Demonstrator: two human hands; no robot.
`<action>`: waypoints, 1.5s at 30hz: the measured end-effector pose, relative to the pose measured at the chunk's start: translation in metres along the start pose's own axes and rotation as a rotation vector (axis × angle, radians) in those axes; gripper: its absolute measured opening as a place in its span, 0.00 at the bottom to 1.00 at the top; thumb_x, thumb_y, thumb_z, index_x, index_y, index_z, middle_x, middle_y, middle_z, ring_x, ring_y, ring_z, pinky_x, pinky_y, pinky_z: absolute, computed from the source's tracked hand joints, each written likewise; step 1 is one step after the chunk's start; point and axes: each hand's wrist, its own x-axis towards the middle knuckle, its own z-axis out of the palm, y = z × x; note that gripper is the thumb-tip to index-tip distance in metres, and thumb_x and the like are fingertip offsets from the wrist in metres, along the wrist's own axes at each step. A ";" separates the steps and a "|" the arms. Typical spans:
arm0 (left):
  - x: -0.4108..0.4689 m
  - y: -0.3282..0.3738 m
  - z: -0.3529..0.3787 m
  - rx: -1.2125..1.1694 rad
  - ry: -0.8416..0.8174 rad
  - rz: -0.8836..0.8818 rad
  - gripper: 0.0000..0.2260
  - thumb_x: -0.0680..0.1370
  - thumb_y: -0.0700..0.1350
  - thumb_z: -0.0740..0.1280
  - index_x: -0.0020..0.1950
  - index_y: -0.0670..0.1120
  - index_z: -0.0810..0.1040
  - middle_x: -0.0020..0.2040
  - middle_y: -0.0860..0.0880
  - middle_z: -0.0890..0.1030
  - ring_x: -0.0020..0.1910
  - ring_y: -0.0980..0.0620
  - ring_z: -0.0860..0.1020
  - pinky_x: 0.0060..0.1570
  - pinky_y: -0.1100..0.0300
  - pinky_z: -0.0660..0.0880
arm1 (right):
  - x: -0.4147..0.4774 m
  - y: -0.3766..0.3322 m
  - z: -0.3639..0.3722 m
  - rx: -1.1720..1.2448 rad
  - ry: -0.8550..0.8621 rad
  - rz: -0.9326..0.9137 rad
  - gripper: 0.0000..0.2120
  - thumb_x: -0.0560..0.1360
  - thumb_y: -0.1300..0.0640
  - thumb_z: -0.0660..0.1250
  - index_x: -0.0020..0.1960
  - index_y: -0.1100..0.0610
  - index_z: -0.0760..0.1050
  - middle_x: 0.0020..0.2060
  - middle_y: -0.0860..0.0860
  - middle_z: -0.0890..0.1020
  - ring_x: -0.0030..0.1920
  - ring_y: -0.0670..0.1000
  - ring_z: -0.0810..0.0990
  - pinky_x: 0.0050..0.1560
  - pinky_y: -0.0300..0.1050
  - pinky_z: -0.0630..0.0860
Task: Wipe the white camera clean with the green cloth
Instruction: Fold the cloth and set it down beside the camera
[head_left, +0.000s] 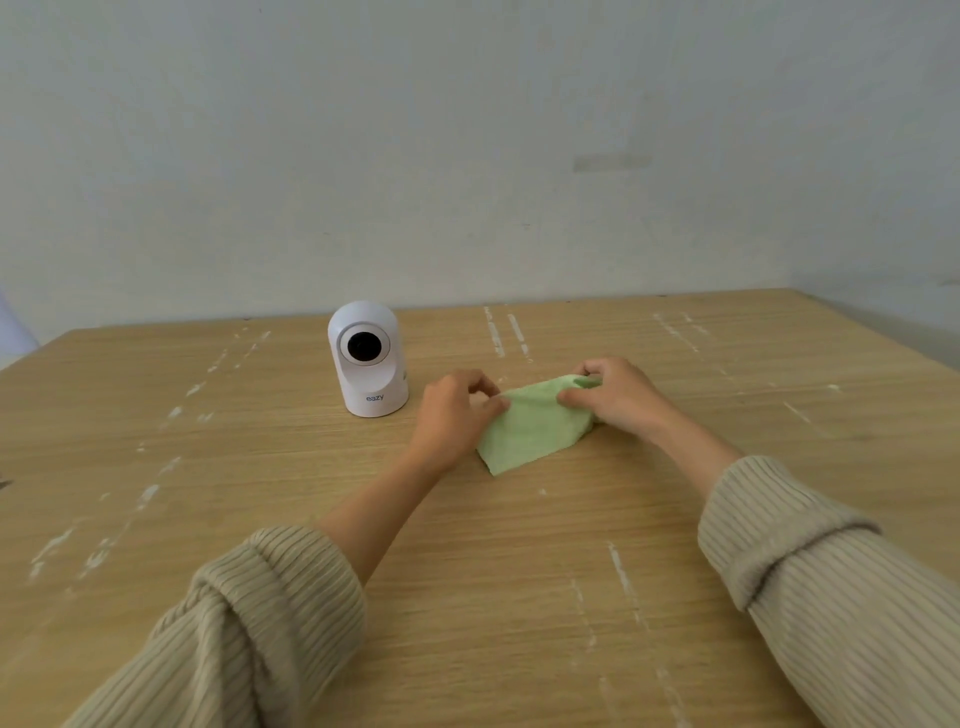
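Observation:
The white camera (368, 358) stands upright on the wooden table (260, 467), its dark round lens facing me. Just to its right lies the green cloth (530, 428), folded and partly flat on the table. My left hand (452, 415) pinches the cloth's left upper corner, a short gap away from the camera's base. My right hand (618, 397) grips the cloth's far right end, with fingers curled over a bunched part. Both hands rest low on the table.
The table has a scuffed top with pale scratch marks. A plain light wall (467, 156) rises directly behind the table's far edge. The table's right edge (883, 332) runs diagonally at the upper right.

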 end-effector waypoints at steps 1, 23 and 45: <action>0.000 0.005 -0.003 -0.158 0.022 -0.026 0.03 0.75 0.45 0.69 0.43 0.47 0.79 0.44 0.50 0.80 0.45 0.54 0.75 0.42 0.65 0.69 | -0.001 -0.002 -0.003 0.138 -0.004 0.011 0.07 0.71 0.56 0.72 0.46 0.58 0.78 0.45 0.52 0.81 0.44 0.50 0.77 0.40 0.42 0.72; -0.042 -0.043 -0.058 0.349 -0.209 0.248 0.16 0.78 0.40 0.62 0.66 0.46 0.75 0.64 0.49 0.79 0.63 0.50 0.75 0.60 0.63 0.68 | -0.022 -0.059 0.010 0.044 -0.520 -0.194 0.05 0.74 0.57 0.69 0.49 0.54 0.81 0.41 0.46 0.81 0.40 0.43 0.77 0.43 0.37 0.72; -0.024 -0.033 -0.049 0.120 -0.212 0.116 0.14 0.79 0.42 0.60 0.62 0.46 0.79 0.63 0.50 0.79 0.63 0.52 0.75 0.60 0.63 0.68 | 0.001 -0.067 0.021 -0.103 -0.554 -0.216 0.03 0.73 0.56 0.70 0.41 0.50 0.80 0.36 0.43 0.82 0.39 0.44 0.80 0.43 0.42 0.74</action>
